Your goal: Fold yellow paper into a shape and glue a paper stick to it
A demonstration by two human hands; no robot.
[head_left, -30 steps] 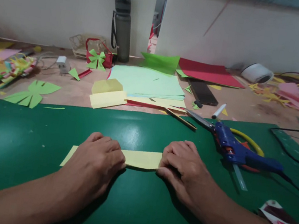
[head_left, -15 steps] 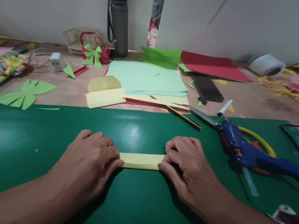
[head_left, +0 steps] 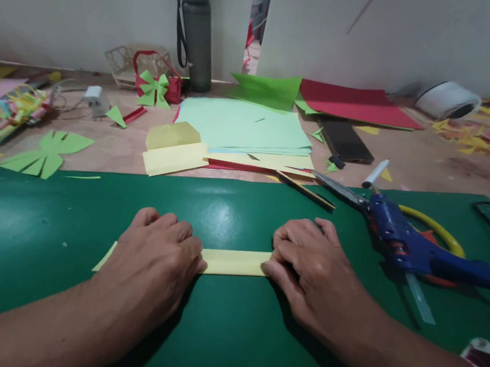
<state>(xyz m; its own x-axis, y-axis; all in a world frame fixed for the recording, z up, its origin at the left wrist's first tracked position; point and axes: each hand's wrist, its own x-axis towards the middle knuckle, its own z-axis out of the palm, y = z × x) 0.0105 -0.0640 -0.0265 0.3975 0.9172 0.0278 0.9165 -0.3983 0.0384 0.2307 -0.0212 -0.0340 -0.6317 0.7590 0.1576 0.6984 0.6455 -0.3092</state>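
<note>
A narrow folded strip of pale yellow paper (head_left: 235, 263) lies across the green mat (head_left: 212, 338). My left hand (head_left: 156, 268) is closed on the strip's left part, fingers curled and pressed down. Past that hand's outer side a pale yellow paper end (head_left: 105, 256) sticks out. My right hand (head_left: 312, 270) pinches the right part between thumb and bent fingers, and the strip's end there is hidden under it. Beyond the right hand rest a blue glue gun (head_left: 424, 244) with a clear glue stick and yellow-handled scissors (head_left: 343, 191).
Behind the mat lie light green sheets (head_left: 244, 125), cut yellow paper (head_left: 175, 158), red card (head_left: 358, 104) and a phone (head_left: 346, 140). A dark bottle (head_left: 198, 35) stands by the wall near a small red paper bag (head_left: 171, 87). Green leaf cut-outs (head_left: 47, 154) are at left.
My left hand has shifted slightly right along the strip, and a yellow paper end now shows to its left. My right hand keeps its pinch. The view has shifted a little.
</note>
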